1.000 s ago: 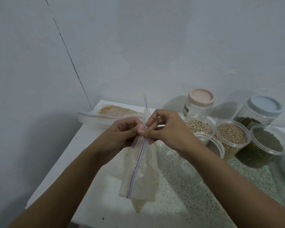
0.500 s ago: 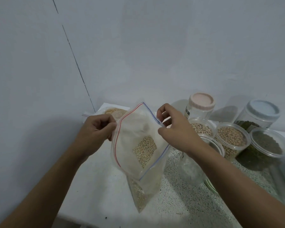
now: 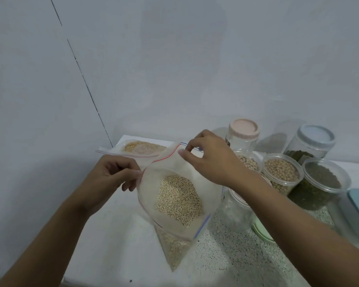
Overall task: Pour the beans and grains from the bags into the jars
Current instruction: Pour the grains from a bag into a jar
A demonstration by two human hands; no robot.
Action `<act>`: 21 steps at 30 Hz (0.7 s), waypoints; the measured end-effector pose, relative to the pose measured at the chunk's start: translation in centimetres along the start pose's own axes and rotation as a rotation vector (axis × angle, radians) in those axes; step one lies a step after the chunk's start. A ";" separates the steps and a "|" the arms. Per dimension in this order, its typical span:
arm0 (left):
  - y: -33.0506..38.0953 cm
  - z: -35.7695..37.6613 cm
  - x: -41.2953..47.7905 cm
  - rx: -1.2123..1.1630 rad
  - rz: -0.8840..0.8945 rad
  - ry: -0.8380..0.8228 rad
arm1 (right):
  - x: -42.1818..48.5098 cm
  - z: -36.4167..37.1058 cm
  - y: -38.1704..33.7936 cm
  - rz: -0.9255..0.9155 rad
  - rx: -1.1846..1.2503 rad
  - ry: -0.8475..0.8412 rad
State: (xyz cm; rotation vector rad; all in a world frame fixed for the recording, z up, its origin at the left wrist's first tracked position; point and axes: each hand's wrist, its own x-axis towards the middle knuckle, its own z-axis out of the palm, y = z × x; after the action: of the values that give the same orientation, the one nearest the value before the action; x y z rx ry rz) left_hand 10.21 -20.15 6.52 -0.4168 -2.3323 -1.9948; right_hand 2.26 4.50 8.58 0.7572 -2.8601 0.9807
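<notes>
Gaping between the fingers, the zip bag (image 3: 174, 199) of pale grain is pinched at one rim by the left hand (image 3: 110, 175) and at the opposite rim by the right hand (image 3: 207, 160). A clear jar (image 3: 234, 208) is seen below the right-hand fingers, under the wrist.

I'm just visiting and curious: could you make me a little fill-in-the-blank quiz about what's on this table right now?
1. The left hand and right hand hold the mouth of the grain bag ____.
2. The back jar beside the right hand has a ____ lid.
3. The rightmost open jar holds dark ____ beans.
Missing words: open; pink; green.
</notes>
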 end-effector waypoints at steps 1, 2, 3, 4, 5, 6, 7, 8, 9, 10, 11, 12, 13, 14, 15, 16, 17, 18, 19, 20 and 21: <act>0.0 0.1 0.1 0.016 0.004 -0.038 | 0.5 -0.1 -0.3 0.010 0.010 0.003; 0.1 0.2 0.2 0.027 0.005 -0.074 | 0.9 -0.1 -0.6 0.025 0.011 0.002; 0.1 0.3 0.3 0.034 0.005 -0.103 | 1.3 -0.3 -1.1 0.054 0.005 -0.003; 0.2 0.4 0.3 0.035 0.002 -0.129 | 1.7 -0.3 -1.5 0.094 -0.005 -0.006; 0.2 0.4 0.4 0.034 -0.001 -0.149 | 1.9 -0.3 -2.1 0.130 -0.022 -0.013; 0.1 0.3 0.5 0.033 -0.005 -0.167 | 2.2 -0.1 -2.5 0.150 -0.052 -0.024; 0.1 0.2 0.7 0.028 -0.009 -0.181 | 2.4 0.1 -2.8 0.162 -0.086 -0.035; 0.1 0.1 0.8 0.024 -0.017 -0.196 | 2.6 0.3 -2.9 0.164 -0.115 -0.048; 0.0 -0.1 0.9 0.017 -0.025 -0.215 | 2.8 0.6 -2.9 0.161 -0.127 -0.056; 0.0 -0.3 1.0 0.011 -0.035 -0.235 | 3.0 0.8 -2.8 0.163 -0.119 -0.051; -0.3 -0.5 1.0 0.008 -0.045 -0.240 | 3.2 1.0 -2.7 0.165 -0.087 -0.035; -0.7 -0.6 1.2 0.004 -0.058 -0.223 | 3.2 1.0 -2.5 0.169 -0.044 -0.013; -1.2 -0.8 1.5 -0.007 -0.079 -0.182 | 3.2 1.1 -2.4 0.171 0.005 0.011; -1.9 -0.8 1.9 -0.020 -0.109 -0.127 | 3.2 1.2 -2.3 0.176 0.055 0.035; -2.8 -0.8 2.5 -0.020 -0.147 -0.069 | 3.3 1.3 -2.1 0.178 0.094 0.054; -3.8 -0.7 3.2 0.002 -0.186 -0.032 | 3.2 1.4 -1.9 0.179 0.117 0.067; -4.8 -0.5 3.9 0.038 -0.222 -0.023 | 3.2 1.5 -1.7 0.178 0.123 0.078; -5.7 -0.3 4.5 0.070 -0.254 -0.041 | 3.2 1.6 -1.6 0.172 0.128 0.086; -6.4 0.0 5.2 0.089 -0.281 -0.073 | 3.2 1.7 -1.6 0.161 0.137 0.086; -7.0 0.3 5.8 0.106 -0.294 -0.107 | 3.2 1.8 -1.5 0.145 0.152 0.083; -7.3 0.7 6.3 0.129 -0.290 -0.136 | 3.1 1.8 -1.6 0.123 0.167 0.083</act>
State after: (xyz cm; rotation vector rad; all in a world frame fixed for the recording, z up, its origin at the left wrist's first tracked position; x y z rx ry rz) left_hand 2.53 -19.32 0.63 -0.2241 -2.7254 -1.9664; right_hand 0.44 0.99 8.57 0.5399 -2.8086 1.2477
